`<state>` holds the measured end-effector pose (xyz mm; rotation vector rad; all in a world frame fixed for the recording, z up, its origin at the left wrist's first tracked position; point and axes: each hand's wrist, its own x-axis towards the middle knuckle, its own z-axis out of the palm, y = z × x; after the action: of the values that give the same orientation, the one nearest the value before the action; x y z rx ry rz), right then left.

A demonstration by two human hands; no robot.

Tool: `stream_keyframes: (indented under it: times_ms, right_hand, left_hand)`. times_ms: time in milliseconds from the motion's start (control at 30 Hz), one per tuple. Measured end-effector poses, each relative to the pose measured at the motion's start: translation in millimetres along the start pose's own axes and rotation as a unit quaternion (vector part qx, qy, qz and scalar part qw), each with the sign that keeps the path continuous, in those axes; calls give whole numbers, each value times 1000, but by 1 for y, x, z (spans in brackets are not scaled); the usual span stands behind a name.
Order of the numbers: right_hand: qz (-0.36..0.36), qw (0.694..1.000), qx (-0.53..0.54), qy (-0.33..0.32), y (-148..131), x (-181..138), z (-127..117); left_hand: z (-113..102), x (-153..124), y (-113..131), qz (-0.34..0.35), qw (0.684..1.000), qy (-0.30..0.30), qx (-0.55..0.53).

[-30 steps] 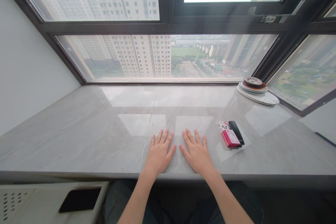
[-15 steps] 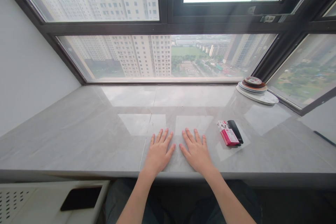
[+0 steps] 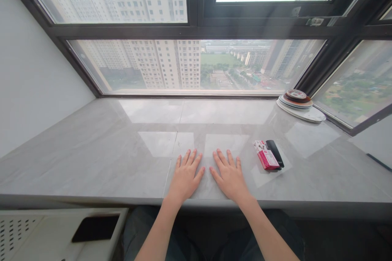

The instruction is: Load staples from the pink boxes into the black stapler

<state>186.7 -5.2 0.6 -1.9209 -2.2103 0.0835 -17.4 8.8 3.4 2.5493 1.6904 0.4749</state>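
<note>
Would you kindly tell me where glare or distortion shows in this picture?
Head view: daylight through the window leaves pale rectangular reflections on the sill just beyond the left hand and right hand; the side bars of the frame splay outward, a wide-lens stretch; the red pack is sharp, its shadow soft.

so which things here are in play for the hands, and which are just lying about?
In play: left hand and right hand, flat on the grey sill; red pack and black item nearest the right hand, untouched.
Lying about: stack of plates, far right corner; dark flat object on the white cabinet, lower left.
</note>
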Motion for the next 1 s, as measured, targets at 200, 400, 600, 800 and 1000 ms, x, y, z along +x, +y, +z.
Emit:
stream_keyframes:
  times_ms: [200, 400, 600, 800, 1000]
  right_hand:
    - [-1, 1000, -4, 1, 0, 0, 0]
    - [-1, 1000, -3, 2, 0, 0, 0]
    - [1, 1000, -2, 2, 0, 0, 0]
    - [1, 1000, 1, -2, 0, 0, -1]
    - [1, 1000, 0, 2, 0, 0, -1]
  left_hand:
    - [1, 1, -1, -1, 1000, 0, -4]
    - [2, 0, -1, 2, 1000, -2, 1]
    - [1, 0, -1, 3, 1000, -2, 1]
    - [1, 0, -1, 2, 1000, -1, -3]
    - [0, -1, -1, 2, 1000, -1, -1]
